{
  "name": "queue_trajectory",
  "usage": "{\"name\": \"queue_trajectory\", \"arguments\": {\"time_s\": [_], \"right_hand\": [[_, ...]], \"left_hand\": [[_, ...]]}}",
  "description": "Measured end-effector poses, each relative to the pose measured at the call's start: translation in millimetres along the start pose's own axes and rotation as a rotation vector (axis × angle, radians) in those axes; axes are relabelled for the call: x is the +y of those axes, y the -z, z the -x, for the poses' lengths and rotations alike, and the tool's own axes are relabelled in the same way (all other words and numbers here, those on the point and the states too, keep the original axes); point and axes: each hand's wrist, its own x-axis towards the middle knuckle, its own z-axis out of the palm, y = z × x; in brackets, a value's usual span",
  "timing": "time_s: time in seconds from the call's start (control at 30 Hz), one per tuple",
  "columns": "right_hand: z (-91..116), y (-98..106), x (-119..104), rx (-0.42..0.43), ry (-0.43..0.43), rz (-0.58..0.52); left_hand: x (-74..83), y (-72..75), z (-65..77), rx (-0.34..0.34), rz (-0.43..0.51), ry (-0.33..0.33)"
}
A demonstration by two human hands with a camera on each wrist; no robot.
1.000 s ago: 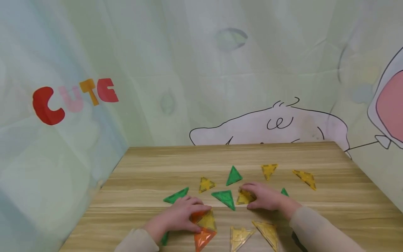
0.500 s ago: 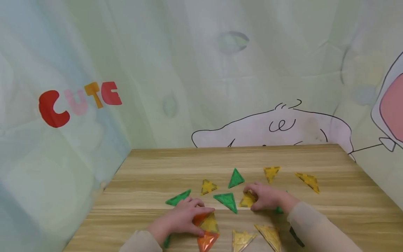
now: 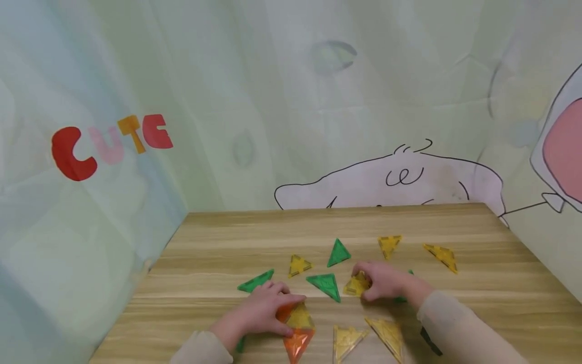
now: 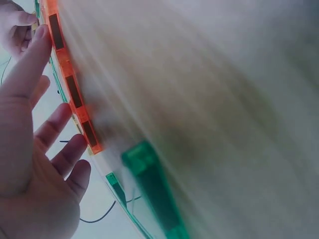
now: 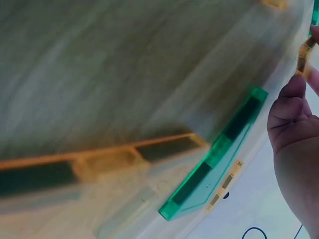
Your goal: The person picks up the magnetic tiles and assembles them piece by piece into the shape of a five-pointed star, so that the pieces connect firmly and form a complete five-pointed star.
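Observation:
In the head view, my left hand rests over joined triangular magnetic tiles: an orange tile in front, a yellow tile beside it, and more orange partly under the hand. Its thumb and index finger touch them; the left wrist view shows loosely spread fingers along an orange tile edge. My right hand pinches a yellow triangular tile between thumb and fingers. That tile also shows at the fingertips in the right wrist view. A green tile lies between the hands.
Around the wooden table lie loose triangular tiles: green, small yellow, another yellow and a long yellow farther back. Two pale yellow tiles sit at the front. A printed curtain stands behind.
My right fingertips have drawn slightly rightward and curl more around the yellow tile, uncovering more of its upper part. My left hand stays on the orange and yellow tiles.

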Motion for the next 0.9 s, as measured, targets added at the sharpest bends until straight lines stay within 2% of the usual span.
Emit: {"name": "queue_trajectory", "arguments": {"time_s": [0.27, 0.47, 0.67, 0.9], "right_hand": [[7, 2, -12, 0.039, 0.071, -0.009], [8, 1, -26, 0.026, 0.073, -0.043], [10, 1, -44, 0.001, 0.130, -0.090], [11, 2, -51, -0.023, 0.106, -0.119]], "left_hand": [[1.3, -1.0, 0.9, 0.004, -0.001, 0.028], [4.8, 1.7, 0.8, 0.033, 0.012, 0.054], [7.9, 1.1, -0.8, 0.053, -0.007, 0.085], [7.2, -2.5, -1.1, 0.058, 0.001, 0.145]]}}
